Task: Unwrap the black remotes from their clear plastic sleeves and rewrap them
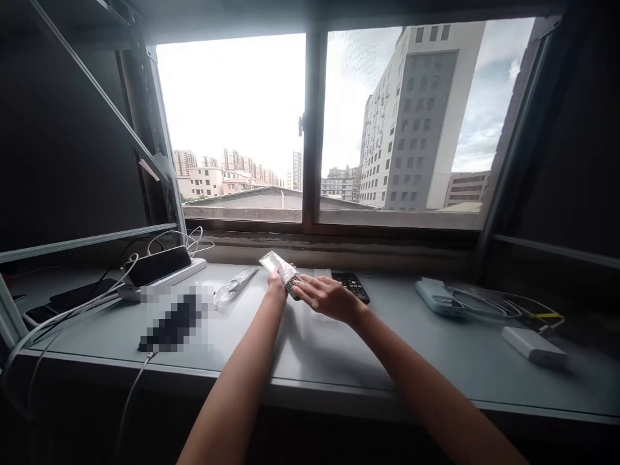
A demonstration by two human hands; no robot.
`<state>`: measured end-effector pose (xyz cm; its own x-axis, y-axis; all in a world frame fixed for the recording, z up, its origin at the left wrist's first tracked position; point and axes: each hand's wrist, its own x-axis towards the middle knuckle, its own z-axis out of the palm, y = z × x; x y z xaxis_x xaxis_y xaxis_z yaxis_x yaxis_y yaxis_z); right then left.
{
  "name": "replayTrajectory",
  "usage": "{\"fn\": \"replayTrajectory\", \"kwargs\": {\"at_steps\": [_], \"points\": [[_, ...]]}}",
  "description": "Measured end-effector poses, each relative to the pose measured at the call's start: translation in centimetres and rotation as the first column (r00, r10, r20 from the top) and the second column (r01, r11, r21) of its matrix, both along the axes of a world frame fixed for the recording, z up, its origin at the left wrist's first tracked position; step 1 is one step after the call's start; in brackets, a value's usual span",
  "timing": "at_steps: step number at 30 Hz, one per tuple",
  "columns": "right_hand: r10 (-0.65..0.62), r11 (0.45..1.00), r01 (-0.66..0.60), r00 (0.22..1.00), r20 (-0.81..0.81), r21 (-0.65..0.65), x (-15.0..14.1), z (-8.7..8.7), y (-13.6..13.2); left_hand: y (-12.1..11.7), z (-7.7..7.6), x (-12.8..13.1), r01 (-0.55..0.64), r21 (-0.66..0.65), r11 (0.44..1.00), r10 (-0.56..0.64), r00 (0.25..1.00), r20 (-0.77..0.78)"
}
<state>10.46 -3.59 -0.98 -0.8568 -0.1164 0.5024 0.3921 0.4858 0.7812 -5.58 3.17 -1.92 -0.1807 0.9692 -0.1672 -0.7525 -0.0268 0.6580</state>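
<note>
Above the middle of the desk, my left hand is closed around a slim remote control in a shiny clear plastic sleeve. Small dark buttons show at its near end, and its far end points toward the window. My right hand reaches in from the right, its fingertips closed on the near end; part of the grip is hidden. A black keypad-like thing with rows of buttons lies flat behind my right hand, partly covered by it. A crumpled clear plastic sleeve rests on the desk left of my hands.
A white power strip with a dark phone-like slab and tangled white cables stands at left. A pixelated dark object lies nearer. To the right are a pale blue power bank, coiled cables and a white block.
</note>
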Motion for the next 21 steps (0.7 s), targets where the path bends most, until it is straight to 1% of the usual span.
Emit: {"fn": "replayTrajectory", "kwargs": {"at_steps": [3, 4, 6, 8, 11, 12, 15, 17, 18, 19, 21], "points": [[-0.057, 0.995, 0.057, 0.998, 0.006, -0.076, -0.4, 0.7, -1.3, -0.2, 0.4, -0.6, -0.028, -0.054, 0.998, 0.026, 0.999, -0.033], [-0.068, 0.995, 0.069, 0.998, 0.016, -0.078, -0.3, 0.9, -1.8, -0.3, 0.5, -0.8, -0.048, -0.073, 0.996, 0.043, 0.996, -0.077], [-0.050, 0.997, 0.052, 0.998, 0.030, -0.054, 0.6, 1.3, -3.2, -0.2, 0.6, -1.2, -0.129, -0.101, 0.986, 0.112, 0.981, -0.158], [0.013, 1.000, -0.013, 1.000, 0.001, -0.027, 2.4, 1.5, -4.9, -0.1, 0.6, -1.6, -0.198, -0.118, 0.973, 0.172, 0.965, -0.200], [0.060, 0.997, -0.068, 0.979, -0.197, -0.036, 6.4, 1.6, -6.7, 0.0, 0.4, -1.7, -0.216, -0.139, 0.966, 0.183, 0.959, -0.216], [0.036, 0.996, -0.055, 0.963, -0.266, -0.064, 7.8, 1.6, -6.9, 0.0, 0.3, -1.5, -0.204, -0.148, 0.968, 0.168, 0.960, -0.224], [-0.076, 0.993, 0.037, 0.921, -0.382, -0.109, 11.5, 1.7, -6.1, 0.0, 0.1, -0.4, -0.114, -0.154, 0.982, 0.069, 0.960, -0.270], [-0.214, 0.968, 0.138, 0.891, -0.401, -0.210, 13.3, 1.4, -4.5, -0.1, 0.1, 0.6, -0.007, -0.131, 0.991, -0.036, 0.947, -0.320], [-0.298, 0.940, 0.197, 0.872, -0.388, -0.280, 14.0, 1.1, -3.6, -0.1, 0.1, 1.2, 0.057, -0.105, 0.993, -0.091, 0.932, -0.350], [-0.384, 0.902, 0.255, 0.843, -0.377, -0.347, 14.5, 0.7, -2.6, -0.1, 0.1, 1.7, 0.085, -0.096, 0.992, -0.116, 0.913, -0.391], [-0.521, 0.821, 0.350, 0.781, -0.343, -0.451, 15.5, -0.2, -0.9, -0.1, -0.1, 2.5, 0.124, -0.040, 0.991, -0.128, 0.867, -0.481]]}}
